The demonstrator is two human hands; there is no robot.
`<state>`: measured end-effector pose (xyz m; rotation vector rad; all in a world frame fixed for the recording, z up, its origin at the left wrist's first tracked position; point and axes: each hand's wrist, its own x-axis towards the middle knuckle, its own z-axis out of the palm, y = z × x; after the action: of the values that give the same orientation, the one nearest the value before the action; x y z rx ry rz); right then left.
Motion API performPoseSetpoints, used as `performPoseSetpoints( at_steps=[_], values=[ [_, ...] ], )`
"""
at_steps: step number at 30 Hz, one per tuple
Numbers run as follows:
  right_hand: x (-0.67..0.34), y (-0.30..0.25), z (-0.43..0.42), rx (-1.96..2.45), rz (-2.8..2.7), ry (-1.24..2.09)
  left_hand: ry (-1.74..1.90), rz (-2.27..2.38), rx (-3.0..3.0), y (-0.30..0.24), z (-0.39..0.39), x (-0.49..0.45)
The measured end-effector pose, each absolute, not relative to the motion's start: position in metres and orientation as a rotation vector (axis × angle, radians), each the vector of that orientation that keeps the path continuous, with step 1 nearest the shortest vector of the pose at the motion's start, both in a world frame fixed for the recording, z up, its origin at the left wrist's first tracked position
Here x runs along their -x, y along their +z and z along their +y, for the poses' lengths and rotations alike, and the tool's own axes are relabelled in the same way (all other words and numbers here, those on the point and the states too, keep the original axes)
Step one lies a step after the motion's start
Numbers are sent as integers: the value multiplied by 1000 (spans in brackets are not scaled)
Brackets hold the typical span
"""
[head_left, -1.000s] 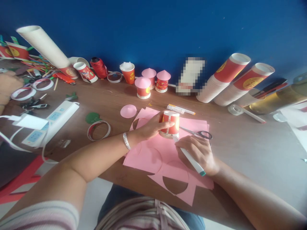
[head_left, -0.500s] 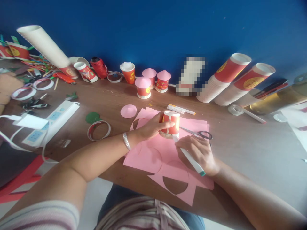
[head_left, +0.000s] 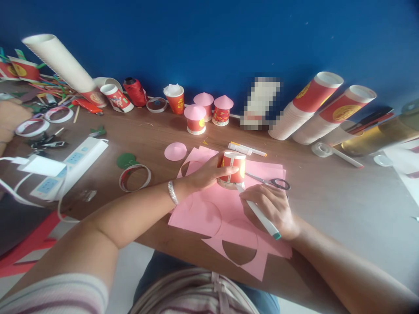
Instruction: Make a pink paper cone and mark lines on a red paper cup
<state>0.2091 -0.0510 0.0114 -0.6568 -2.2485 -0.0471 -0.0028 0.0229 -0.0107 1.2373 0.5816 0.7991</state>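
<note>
A short red and white paper cup (head_left: 235, 171) is gripped by my left hand (head_left: 211, 173), thumb across its front, above the pink paper sheets (head_left: 196, 213). My right hand (head_left: 270, 207) is closed round a white marker (head_left: 263, 218) with a green end. The marker's tip meets the cup's lower white rim, or lies very close to it; I cannot tell which. Scissors (head_left: 279, 184) with dark handles lie behind my right hand, their blades partly hidden by the cup. Round outlines and a cut-out hole show in the pink paper.
Cups with pink cone tops (head_left: 195, 114) stand at the back, near a pink cone (head_left: 176, 151). Markers (head_left: 240, 149) lie behind the cup. Leaning cup stacks (head_left: 314, 98) stand right. A power strip (head_left: 70, 168), tape ring (head_left: 135, 178) and another person's arm (head_left: 11, 120) are left.
</note>
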Motion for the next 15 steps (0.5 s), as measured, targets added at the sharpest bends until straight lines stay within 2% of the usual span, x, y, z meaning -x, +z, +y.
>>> performPoseSetpoints(
  at_steps=[15],
  values=[
    [-211, 7, -52, 646, -2246, -54, 788, 521, -1232, -12, 24, 2]
  ],
)
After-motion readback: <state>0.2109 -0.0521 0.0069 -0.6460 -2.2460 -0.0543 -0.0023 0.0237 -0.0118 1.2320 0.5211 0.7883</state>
